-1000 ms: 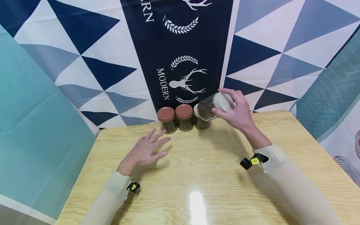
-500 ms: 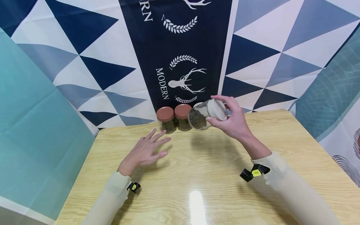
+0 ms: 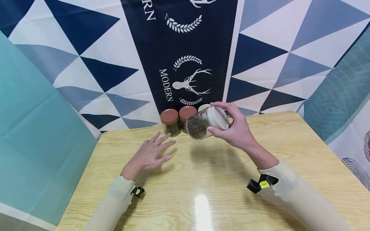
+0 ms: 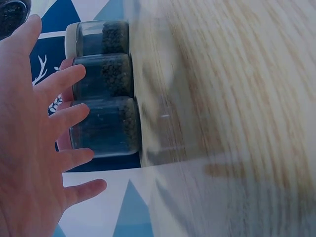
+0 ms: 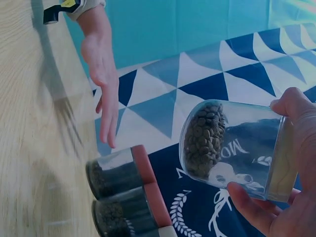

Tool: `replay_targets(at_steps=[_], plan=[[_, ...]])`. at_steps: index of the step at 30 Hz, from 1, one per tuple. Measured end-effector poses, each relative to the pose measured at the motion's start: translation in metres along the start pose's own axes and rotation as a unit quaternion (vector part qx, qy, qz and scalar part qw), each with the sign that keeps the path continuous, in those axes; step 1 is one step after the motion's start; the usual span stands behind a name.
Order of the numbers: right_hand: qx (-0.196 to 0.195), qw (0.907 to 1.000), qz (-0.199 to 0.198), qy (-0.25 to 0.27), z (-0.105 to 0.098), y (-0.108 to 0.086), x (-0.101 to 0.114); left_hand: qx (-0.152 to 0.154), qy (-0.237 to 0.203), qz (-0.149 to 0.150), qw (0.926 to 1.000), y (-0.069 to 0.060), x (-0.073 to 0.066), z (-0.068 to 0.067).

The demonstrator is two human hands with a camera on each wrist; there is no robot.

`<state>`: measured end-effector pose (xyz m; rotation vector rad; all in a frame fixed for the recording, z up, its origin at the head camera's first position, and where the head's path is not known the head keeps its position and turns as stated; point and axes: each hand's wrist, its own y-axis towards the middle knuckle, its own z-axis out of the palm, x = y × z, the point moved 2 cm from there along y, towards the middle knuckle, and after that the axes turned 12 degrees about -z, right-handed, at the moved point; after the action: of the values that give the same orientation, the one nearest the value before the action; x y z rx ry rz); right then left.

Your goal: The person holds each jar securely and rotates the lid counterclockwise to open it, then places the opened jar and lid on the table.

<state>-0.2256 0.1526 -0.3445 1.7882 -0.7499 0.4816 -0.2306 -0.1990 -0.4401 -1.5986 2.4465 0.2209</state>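
My right hand point(image 3: 238, 128) grips a clear jar point(image 3: 198, 125) by its white lid point(image 3: 218, 117), thumb on one side and fingers on the other. The jar is tilted well over above the table, its base pointing left; dark bean-like pieces lie heaped toward the base in the right wrist view. My left hand point(image 3: 148, 154) is held over the table with spread fingers, holding nothing. Near its fingertips stands a jar with a reddish-brown lid point(image 3: 172, 128). Beside that is another brown-lidded jar point(image 3: 188, 113), then a white-lidded jar point(image 3: 204, 107), mostly hidden behind the held one.
The wooden table point(image 3: 179, 186) ends at the back against a patterned cloth point(image 3: 185, 48) with triangles and a deer head. A teal panel point(image 3: 43, 128) borders the left side. Small black devices point(image 3: 261, 183) are strapped at both wrists.
My right hand has moved left and nearer to me with the jar, which now covers part of the second brown-lidded jar. The left hand stays in place.
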Motion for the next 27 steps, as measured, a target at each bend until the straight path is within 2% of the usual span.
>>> replay_targets(at_steps=[6, 19, 23, 27], plan=[[-0.001, 1.0, -0.001, 0.006, 0.002, 0.001, 0.001, -0.003, 0.022, 0.006, 0.9997, 0.003, -0.002, -0.007], [-0.001, 1.0, -0.003, 0.008, 0.003, 0.001, 0.002, -0.042, 0.05, -0.006, 0.9979, 0.015, -0.012, -0.055], [0.0, 0.9999, -0.006, 0.008, 0.004, 0.002, 0.003, -0.041, 0.02, 0.002, 0.9989, 0.016, -0.012, -0.064], [0.0, 0.9999, -0.005, 0.011, 0.005, 0.002, 0.004, -0.05, -0.058, 0.033, 0.9966, 0.018, -0.008, -0.064]])
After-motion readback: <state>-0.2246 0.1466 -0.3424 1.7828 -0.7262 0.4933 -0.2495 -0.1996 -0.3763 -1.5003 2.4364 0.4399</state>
